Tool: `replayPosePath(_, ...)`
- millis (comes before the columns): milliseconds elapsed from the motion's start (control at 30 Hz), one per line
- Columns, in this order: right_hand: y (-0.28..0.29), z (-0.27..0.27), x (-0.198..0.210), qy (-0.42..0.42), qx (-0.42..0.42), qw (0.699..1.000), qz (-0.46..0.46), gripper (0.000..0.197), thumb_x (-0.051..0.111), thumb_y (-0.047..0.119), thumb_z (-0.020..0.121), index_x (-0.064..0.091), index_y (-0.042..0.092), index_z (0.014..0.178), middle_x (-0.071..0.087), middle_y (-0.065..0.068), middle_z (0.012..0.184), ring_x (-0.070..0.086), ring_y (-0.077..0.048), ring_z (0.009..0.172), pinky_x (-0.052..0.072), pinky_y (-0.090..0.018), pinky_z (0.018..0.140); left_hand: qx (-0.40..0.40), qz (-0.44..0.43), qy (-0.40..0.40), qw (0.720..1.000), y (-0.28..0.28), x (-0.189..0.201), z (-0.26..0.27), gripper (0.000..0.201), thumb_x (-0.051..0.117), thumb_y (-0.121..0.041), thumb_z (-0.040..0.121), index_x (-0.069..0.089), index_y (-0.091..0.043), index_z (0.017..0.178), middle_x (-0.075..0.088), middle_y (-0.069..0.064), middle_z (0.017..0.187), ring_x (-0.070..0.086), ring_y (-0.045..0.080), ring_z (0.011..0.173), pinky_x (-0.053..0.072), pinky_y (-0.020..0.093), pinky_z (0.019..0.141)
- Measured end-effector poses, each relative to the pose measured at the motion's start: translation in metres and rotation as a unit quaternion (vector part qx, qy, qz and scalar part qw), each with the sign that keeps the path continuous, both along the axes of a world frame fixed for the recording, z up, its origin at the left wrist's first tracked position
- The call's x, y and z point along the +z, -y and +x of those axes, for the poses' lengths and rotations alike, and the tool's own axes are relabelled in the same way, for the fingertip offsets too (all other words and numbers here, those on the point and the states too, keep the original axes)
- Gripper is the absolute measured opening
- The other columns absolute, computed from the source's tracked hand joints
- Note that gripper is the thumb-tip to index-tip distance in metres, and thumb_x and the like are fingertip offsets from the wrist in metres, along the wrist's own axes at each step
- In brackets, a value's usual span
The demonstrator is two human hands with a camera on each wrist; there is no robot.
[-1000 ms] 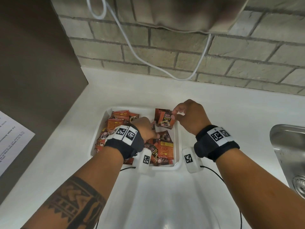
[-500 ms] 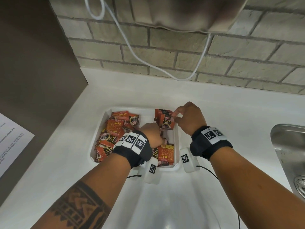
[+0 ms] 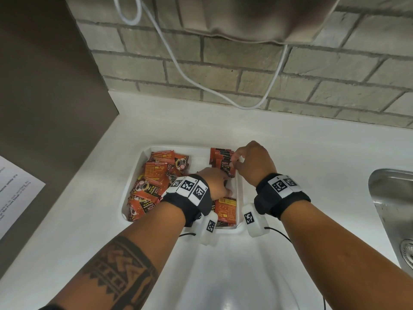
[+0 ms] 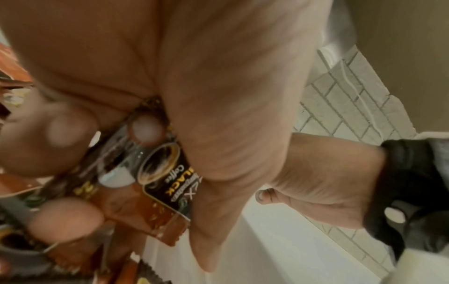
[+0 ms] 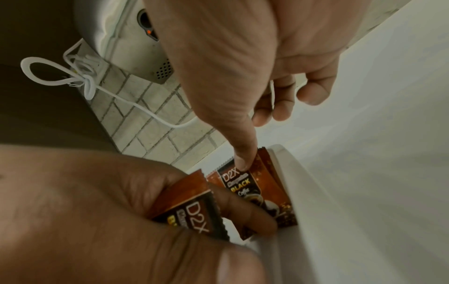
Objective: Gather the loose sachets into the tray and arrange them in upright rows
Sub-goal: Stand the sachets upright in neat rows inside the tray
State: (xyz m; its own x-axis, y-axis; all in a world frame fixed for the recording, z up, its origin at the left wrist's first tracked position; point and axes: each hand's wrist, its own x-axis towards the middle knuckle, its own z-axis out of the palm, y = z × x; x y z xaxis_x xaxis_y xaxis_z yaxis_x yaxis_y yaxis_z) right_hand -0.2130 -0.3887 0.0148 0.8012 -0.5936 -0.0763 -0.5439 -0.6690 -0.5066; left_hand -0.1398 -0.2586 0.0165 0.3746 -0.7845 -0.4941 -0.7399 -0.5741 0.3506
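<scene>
A white tray sits on the white counter. Loose orange-brown coffee sachets lie piled in its left half. A short row of upright sachets stands in the far right corner. My right hand holds the top of that row, its thumb on the front upright sachet against the tray wall. My left hand grips one sachet between thumb and fingers, right in front of the row. In the right wrist view this held sachet is almost touching the row.
More flat sachets lie in the tray's near right corner. A steel sink lies to the right and a printed sheet to the left. A white cable hangs on the brick wall under an appliance.
My left hand has moved from the tray's middle rightward and forward to the upright row, bringing a sachet. My right hand has stayed on the row.
</scene>
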Motion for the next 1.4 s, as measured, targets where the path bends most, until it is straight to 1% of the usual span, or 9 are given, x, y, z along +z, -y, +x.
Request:
replayPosePath(200,0.001,0.003,0.001,-0.005,0.003,1.000,0.002,0.016,0.074,0.021,0.086,0.060,0.029,0.087,0.048,0.003,0.101,0.051,-0.016,0.094,0.042,-0.028,0.073,0.017,0.009,-0.007,1.000,0.005,-0.003,0.003,0.058,0.062,-0.045,0.094,0.052,-0.018,0.143,0.060,0.006,0.136,0.059,0.024,0.119,0.049,0.036,0.100)
replayPosePath(333,0.002,0.004,-0.001,-0.011,0.004,1.000,0.007,0.019,0.074,0.017,0.085,0.059,0.027,0.089,0.050,0.002,0.102,0.054,-0.018,0.093,0.046,-0.030,0.074,0.016,0.017,-0.004,1.000,0.007,-0.006,0.005,0.057,0.062,-0.047,0.094,0.055,-0.015,0.140,0.061,0.007,0.133,0.060,0.024,0.116,0.050,0.036,0.099)
replayPosePath(633,0.003,0.002,0.000,-0.020,0.009,1.000,0.010,0.026,0.078,0.018,0.081,0.058,0.025,0.095,0.051,0.001,0.101,0.053,-0.017,0.088,0.041,-0.027,0.071,0.015,0.018,-0.007,1.000,0.009,-0.014,0.007,0.056,0.063,-0.051,0.092,0.059,-0.015,0.134,0.066,0.007,0.126,0.063,0.023,0.109,0.053,0.036,0.094)
replayPosePath(767,0.005,0.004,-0.003,-0.015,0.004,1.000,0.014,0.024,0.077,0.019,0.083,0.058,0.025,0.095,0.054,0.000,0.102,0.054,-0.017,0.086,0.039,-0.026,0.070,0.025,0.015,-0.008,1.000,0.011,-0.016,0.007,0.058,0.063,-0.050,0.092,0.057,-0.014,0.137,0.065,0.007,0.127,0.063,0.023,0.110,0.052,0.035,0.095)
replayPosePath(900,0.009,0.008,-0.003,0.000,0.000,0.999,0.033,0.028,0.076,0.025,0.085,0.064,0.025,0.109,0.056,0.000,0.105,0.055,-0.017,0.091,0.039,-0.026,0.075,0.038,0.016,-0.013,0.999,0.012,-0.017,0.010,0.052,0.063,-0.050,0.091,0.063,-0.013,0.127,0.068,0.007,0.115,0.065,0.022,0.101,0.054,0.036,0.091)
replayPosePath(1033,0.013,0.010,-0.001,0.002,0.011,0.999,0.037,0.048,0.076,0.027,0.085,0.058,0.027,0.130,0.056,0.001,0.109,0.051,-0.012,0.093,0.038,-0.025,0.081,0.044,0.016,-0.014,0.999,0.012,-0.019,0.012,0.047,0.063,-0.049,0.090,0.067,-0.012,0.119,0.069,0.007,0.109,0.065,0.023,0.096,0.055,0.037,0.089)
replayPosePath(1100,0.013,0.011,-0.001,-0.003,0.015,0.999,0.036,0.051,0.076,0.028,0.085,0.056,0.029,0.132,0.057,0.000,0.110,0.051,-0.012,0.093,0.039,-0.025,0.082,0.047,0.013,-0.017,0.999,0.012,-0.020,0.013,0.049,0.064,-0.050,0.089,0.067,-0.013,0.121,0.069,0.006,0.110,0.065,0.022,0.097,0.055,0.036,0.089)
replayPosePath(1200,0.013,0.011,-0.003,-0.007,0.015,0.999,0.037,0.049,0.076,0.029,0.085,0.059,0.029,0.131,0.057,0.001,0.111,0.050,-0.012,0.094,0.039,-0.025,0.083,0.051,0.012,-0.022,0.998,0.012,-0.019,0.013,0.050,0.064,-0.050,0.089,0.066,-0.015,0.124,0.069,0.005,0.112,0.064,0.022,0.098,0.055,0.035,0.088)
replayPosePath(1400,0.013,0.006,-0.003,-0.018,0.022,0.999,0.028,0.052,0.077,0.029,0.084,0.058,0.029,0.132,0.055,0.002,0.109,0.049,-0.011,0.093,0.039,-0.026,0.084,0.053,0.001,-0.030,0.998,0.012,-0.017,0.012,0.044,0.064,-0.048,0.089,0.069,-0.015,0.118,0.071,0.006,0.109,0.066,0.022,0.097,0.056,0.036,0.088)
